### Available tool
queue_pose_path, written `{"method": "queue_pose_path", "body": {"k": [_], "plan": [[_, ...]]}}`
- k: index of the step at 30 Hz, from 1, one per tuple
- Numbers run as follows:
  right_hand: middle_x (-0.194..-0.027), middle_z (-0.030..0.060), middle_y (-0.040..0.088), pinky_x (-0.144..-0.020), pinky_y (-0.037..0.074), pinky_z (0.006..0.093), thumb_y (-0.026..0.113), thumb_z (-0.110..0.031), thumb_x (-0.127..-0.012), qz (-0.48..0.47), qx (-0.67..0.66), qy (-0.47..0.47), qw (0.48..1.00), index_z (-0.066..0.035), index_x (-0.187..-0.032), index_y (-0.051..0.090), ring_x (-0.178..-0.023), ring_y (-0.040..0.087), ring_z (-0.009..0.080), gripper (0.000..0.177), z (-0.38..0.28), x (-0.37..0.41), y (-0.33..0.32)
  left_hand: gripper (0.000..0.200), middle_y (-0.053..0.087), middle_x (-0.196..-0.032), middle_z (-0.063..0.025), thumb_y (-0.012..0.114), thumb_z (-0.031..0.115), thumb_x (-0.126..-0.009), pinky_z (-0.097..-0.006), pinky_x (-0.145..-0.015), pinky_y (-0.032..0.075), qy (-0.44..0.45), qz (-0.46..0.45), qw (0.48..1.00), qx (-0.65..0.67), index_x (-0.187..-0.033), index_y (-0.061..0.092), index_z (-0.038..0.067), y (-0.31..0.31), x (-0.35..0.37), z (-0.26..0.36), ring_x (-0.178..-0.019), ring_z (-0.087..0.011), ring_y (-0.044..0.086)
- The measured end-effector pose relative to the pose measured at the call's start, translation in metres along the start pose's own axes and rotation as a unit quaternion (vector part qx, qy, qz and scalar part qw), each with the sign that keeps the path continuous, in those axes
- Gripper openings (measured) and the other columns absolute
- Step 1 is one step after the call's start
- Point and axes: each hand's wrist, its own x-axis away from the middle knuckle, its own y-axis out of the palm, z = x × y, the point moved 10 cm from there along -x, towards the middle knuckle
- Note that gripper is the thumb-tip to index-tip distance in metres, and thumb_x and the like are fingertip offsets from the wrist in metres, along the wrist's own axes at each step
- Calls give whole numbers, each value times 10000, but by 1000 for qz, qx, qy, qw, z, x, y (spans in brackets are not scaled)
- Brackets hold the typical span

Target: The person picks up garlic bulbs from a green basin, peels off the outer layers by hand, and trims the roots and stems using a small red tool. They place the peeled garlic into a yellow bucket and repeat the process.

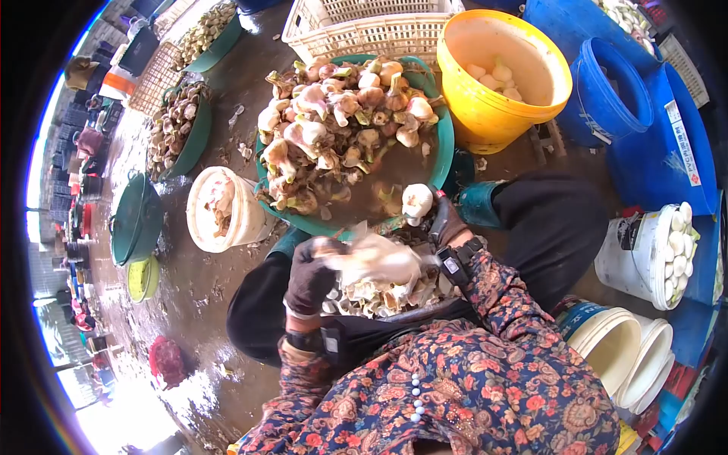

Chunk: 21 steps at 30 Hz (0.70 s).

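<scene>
A pale garlic bulb (416, 203) is at the fingertips of my right hand (450, 226), which is closed in a dark glove at the near right rim of the green tub (446, 152). A small red tip shows by those fingers. My left hand (309, 277), also gloved, is over my lap, its fingertips smeared by motion. Loose garlic skin (383, 259), blurred, stretches beside it toward the right; I cannot tell whether the left fingers grip it. Below both hands lies a heap of garlic peelings (379, 296). Untrimmed garlic bulbs (326, 114) are piled in the tub.
A yellow bucket (523, 114) with several peeled bulbs stands beyond the tub on the right. To the left is a white bucket (199, 212) of peelings. A white bucket (629, 254) of cleaned garlic leans at far right. Behind the tub sits a cream plastic crate (364, 36).
</scene>
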Motion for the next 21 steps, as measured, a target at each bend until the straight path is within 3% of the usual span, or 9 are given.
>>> {"method": "queue_pose_path", "body": {"k": [1,3,5,6,7,9,13,16,21], "plan": [[-934,75,652,-771,519,396,537,-384,-878,1,2,2,1000,-63,-1047,607,-880,624,227,370,2,0,2,149,650,-872,-60,602,107,-828,-281,-695,491,-123,-53,942,309,-936,647,14,17,-4,-22,-735,-153,608],[-951,75,653,-773,519,386,549,-393,-868,11,-44,32,998,-62,-1056,608,-877,625,228,385,12,-5,12,315,662,-867,-75,687,208,-776,-260,-687,482,-128,-195,972,19,-982,638,-25,47,-9,-39,-772,-146,618],[-968,72,653,-771,517,375,544,-392,-871,11,-32,41,999,-64,-1056,610,-868,627,230,382,13,1,16,357,665,-869,-105,715,249,-760,-271,-686,486,3,-205,939,-276,-974,635,-26,59,-16,-41,-786,-150,621],[-969,70,652,-758,518,365,538,-385,-877,12,-28,40,999,-67,-1058,610,-856,628,228,374,15,0,11,375,662,-884,-133,743,261,-733,-281,-682,490,-105,-113,960,-234,-965,640,-15,48,-28,-44,-799,-151,624],[-969,68,652,-745,519,355,533,-379,-882,13,-23,40,999,-70,-1060,610,-844,629,226,365,17,-1,6,399,656,-917,-144,747,256,-730,-298,-689,498,-99,-9,994,-51,-993,621,-17,42,-37,-46,-802,-167,628],[-940,61,656,-709,518,330,524,-378,-889,18,-43,54,997,-78,-1057,614,-811,629,206,355,17,10,21,384,653,-920,-123,719,230,-765,-283,-689,496,-25,76,996,-33,-1025,594,-24,41,-53,-25,-783,-152,617],[-896,40,651,-680,505,283,529,-333,-900,-23,118,-26,992,-73,-1055,619,-764,615,157,315,12,-2,25,260,625,-861,-35,667,167,-817,-219,-631,462,-164,84,949,258,-994,595,-9,82,-79,-78,-718,-94,569],[-857,16,641,-661,488,264,590,-300,-872,62,24,-8,998,-57,-1003,629,-741,585,115,279,10,3,15,206,601,-774,-4,660,162,-825,-210,-567,437,-157,119,954,226,-935,604,-4,83,-76,-79,-643,-71,532],[-771,41,633,-585,510,302,652,-276,-825,259,252,-112,926,-48,-877,620,-643,611,161,236,-27,4,-31,157,585,-719,12,667,149,-824,-225,-486,419,-123,-186,923,312,-900,609,25,116,-42,-1,-588,-52,515]]}}
